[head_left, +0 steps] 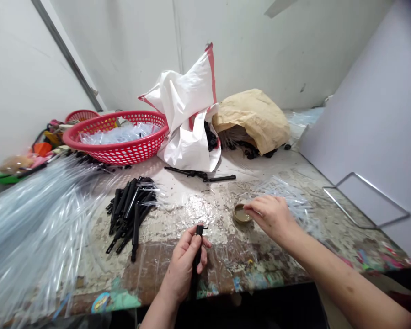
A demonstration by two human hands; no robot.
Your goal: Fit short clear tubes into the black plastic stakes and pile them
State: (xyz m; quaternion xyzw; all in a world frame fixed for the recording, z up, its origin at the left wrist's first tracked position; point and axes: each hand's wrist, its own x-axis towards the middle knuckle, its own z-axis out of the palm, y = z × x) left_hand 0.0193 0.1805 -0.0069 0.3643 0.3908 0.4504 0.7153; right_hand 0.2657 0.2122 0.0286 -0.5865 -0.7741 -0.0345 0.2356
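Black rod, slim, smooth, with thin side spout

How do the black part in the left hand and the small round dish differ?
The black part is long and narrow; the dish is round and open-topped. The left hand holds the black part up; the dish sits on the table. Both have a hand at them.

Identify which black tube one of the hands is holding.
The tube in the left hand, a spout jutting from its top; the piled tubes lie untouched on the table.
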